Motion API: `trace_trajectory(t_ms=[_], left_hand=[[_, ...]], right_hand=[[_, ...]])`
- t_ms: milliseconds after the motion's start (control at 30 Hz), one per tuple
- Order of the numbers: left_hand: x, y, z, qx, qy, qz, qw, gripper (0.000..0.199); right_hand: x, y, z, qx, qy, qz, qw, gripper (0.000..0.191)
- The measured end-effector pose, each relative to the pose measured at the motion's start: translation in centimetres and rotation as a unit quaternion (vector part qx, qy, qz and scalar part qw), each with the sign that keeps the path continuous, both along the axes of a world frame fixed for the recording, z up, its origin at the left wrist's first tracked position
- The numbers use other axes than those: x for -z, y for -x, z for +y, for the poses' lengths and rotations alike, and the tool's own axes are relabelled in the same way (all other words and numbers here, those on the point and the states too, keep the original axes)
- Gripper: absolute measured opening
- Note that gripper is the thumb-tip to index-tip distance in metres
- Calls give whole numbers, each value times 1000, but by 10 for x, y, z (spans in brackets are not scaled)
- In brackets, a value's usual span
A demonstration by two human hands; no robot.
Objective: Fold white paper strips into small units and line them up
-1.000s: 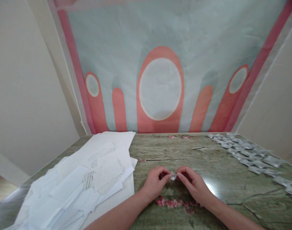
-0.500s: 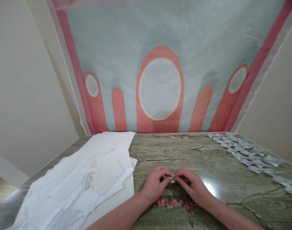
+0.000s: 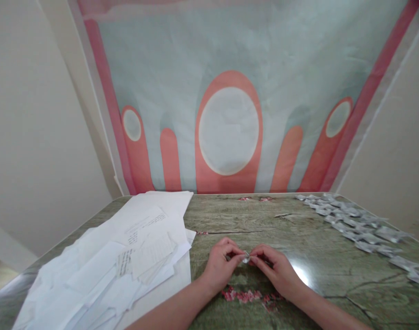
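Observation:
Just above the table, a small crumpled whitish piece (image 3: 245, 258) is pinched between both hands; it looks like paper, but its exact kind is too small to tell. My left hand (image 3: 222, 263) grips its left side with thumb and forefinger. From the right, my right hand (image 3: 273, 268) closes thumb and fingertips on the other side. The fingertips almost meet and cover part of the piece. Left of my left hand spreads a heap of loose white papers (image 3: 96, 261), with some printed sheets (image 3: 154, 252) on top.
Several small twisted pale packets (image 3: 354, 224) lie in rows at the table's right side. The wood-patterned table (image 3: 230, 217) has printed pink flowers and a bright reflection by my right hand. A wall hanging with a white oval (image 3: 229, 130) stands behind the far edge.
Both hands keep pinching the small piece and have shifted very slightly; the right fingers lie a little closer over it. The whole view has tilted a little.

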State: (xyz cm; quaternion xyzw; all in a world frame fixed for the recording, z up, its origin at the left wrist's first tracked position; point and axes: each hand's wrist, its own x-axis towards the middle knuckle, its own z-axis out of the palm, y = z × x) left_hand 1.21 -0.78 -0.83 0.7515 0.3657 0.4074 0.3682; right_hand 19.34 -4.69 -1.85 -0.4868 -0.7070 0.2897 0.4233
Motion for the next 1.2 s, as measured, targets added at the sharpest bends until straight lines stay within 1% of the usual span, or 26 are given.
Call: trace_trajectory(t_ms=[133,367,533,733,933,1200], left_hand=[[0,-1,0,-2,-2,-9,1000,5],[-5,-2,-2,-10,-5,-12,1000,7],[-5,-1,-2,-12,3,8,1000,5],[-5,0,-4,-10,-32,38,999,8],[-7,2,-5,-14,-33,43,998,5],[-4,0,-1,-11,-26,20,999,6]], right_hand=[[0,0,0,3,3,-2,1000,20],[0,1,-1,4,5,4,1000,22],[0,1,-1,5,-2,2,1000,20],[-1,2,-1,6,-13,0,1000,21],[-1,2,-2,3,-9,1,1000,21],[0,1,-1,0,-7,-1,1000,18]])
